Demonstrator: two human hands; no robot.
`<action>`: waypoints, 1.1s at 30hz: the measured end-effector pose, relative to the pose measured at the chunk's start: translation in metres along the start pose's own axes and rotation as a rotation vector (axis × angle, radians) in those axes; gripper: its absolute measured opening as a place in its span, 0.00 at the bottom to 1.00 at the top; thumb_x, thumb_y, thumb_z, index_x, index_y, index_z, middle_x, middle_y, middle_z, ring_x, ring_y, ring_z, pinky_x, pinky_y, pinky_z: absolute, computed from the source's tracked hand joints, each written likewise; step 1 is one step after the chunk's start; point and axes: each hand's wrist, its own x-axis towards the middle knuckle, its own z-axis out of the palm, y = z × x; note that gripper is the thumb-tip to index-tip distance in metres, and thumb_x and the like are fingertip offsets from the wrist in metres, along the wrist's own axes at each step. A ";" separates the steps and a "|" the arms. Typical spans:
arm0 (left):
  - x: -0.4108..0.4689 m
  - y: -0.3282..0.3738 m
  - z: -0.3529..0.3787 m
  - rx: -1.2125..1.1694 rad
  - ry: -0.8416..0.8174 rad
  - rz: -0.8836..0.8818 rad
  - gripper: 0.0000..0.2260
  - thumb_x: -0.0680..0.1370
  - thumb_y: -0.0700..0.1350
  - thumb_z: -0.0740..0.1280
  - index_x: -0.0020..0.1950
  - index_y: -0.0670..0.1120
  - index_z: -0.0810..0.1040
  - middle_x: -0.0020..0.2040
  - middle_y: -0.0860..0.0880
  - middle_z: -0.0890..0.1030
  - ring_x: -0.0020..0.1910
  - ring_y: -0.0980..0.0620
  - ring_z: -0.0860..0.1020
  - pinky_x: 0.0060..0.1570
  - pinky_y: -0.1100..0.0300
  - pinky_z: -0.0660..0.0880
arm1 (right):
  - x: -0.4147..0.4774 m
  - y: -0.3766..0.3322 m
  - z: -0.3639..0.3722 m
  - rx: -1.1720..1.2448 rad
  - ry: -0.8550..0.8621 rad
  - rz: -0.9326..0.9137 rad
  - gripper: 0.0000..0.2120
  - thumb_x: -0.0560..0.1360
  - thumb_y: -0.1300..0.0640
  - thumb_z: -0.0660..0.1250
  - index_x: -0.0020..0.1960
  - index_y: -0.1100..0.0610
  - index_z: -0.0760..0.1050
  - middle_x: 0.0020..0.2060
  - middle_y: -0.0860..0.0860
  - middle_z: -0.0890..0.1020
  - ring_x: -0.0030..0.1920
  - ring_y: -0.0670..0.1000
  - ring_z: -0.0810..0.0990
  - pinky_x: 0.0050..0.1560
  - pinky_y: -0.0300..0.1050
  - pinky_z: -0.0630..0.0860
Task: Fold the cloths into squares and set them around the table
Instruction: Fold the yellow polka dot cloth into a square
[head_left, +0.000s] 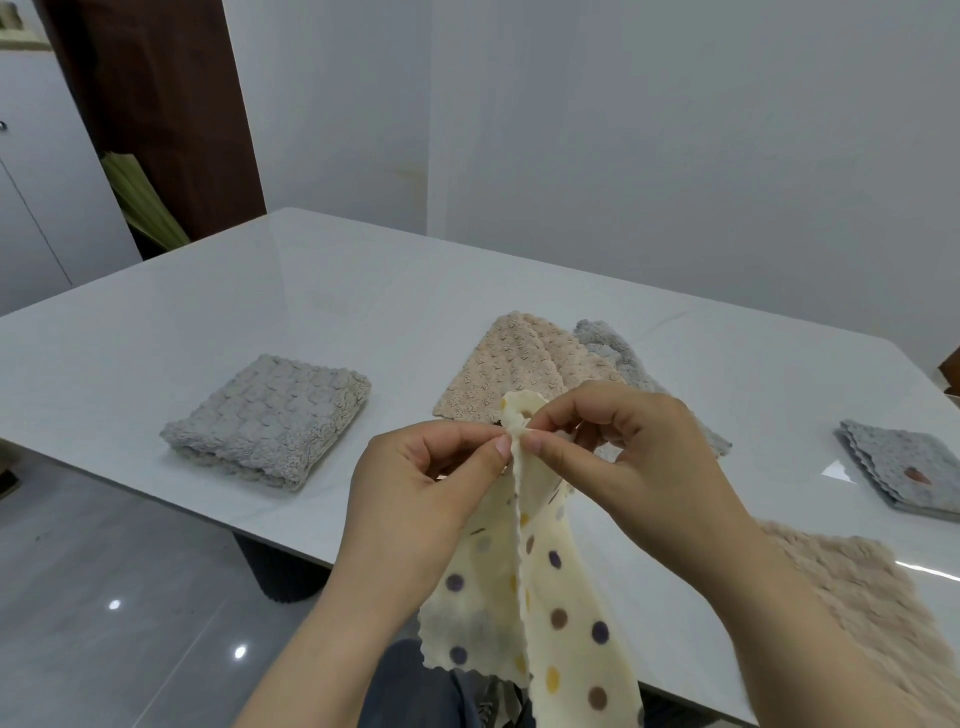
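Observation:
A cream cloth with coloured dots (550, 613) hangs in the air over the table's near edge. My left hand (421, 488) and my right hand (618, 457) both pinch its top edge close together, thumbs and forefingers almost touching. A folded grey fluffy cloth (270, 421) lies as a square on the left of the white table (337, 301). A beige fluffy cloth (519, 369) lies unfolded behind my hands, over a grey fluffy cloth (618, 353). A folded grey patterned cloth (904, 467) lies at the right edge. Another beige fluffy cloth (862, 597) lies under my right forearm.
A white wall runs behind the table. A brown door frame (161, 104) and a white cabinet (36, 171) stand at the back left. The table's dark pedestal (280, 577) rises from the grey floor at the lower left. My legs show below the hanging cloth.

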 end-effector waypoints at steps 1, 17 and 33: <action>0.000 0.000 0.000 0.005 0.001 0.003 0.04 0.71 0.43 0.72 0.40 0.50 0.86 0.35 0.53 0.85 0.31 0.63 0.78 0.34 0.70 0.73 | 0.000 0.000 0.000 0.000 0.001 0.002 0.04 0.71 0.53 0.72 0.38 0.51 0.82 0.34 0.46 0.82 0.36 0.46 0.78 0.37 0.33 0.74; 0.000 0.000 0.000 0.034 0.025 0.019 0.04 0.71 0.43 0.73 0.39 0.51 0.86 0.36 0.53 0.85 0.35 0.58 0.80 0.34 0.67 0.74 | 0.000 0.002 0.000 -0.005 -0.001 -0.003 0.04 0.71 0.54 0.73 0.38 0.50 0.82 0.35 0.46 0.82 0.34 0.46 0.78 0.35 0.34 0.74; 0.016 0.019 -0.018 -0.048 0.062 0.090 0.05 0.73 0.41 0.69 0.39 0.46 0.84 0.34 0.49 0.84 0.33 0.55 0.79 0.39 0.64 0.78 | 0.018 0.013 -0.046 -0.265 -0.082 -0.002 0.02 0.73 0.50 0.70 0.45 0.44 0.81 0.41 0.39 0.82 0.41 0.44 0.79 0.42 0.34 0.74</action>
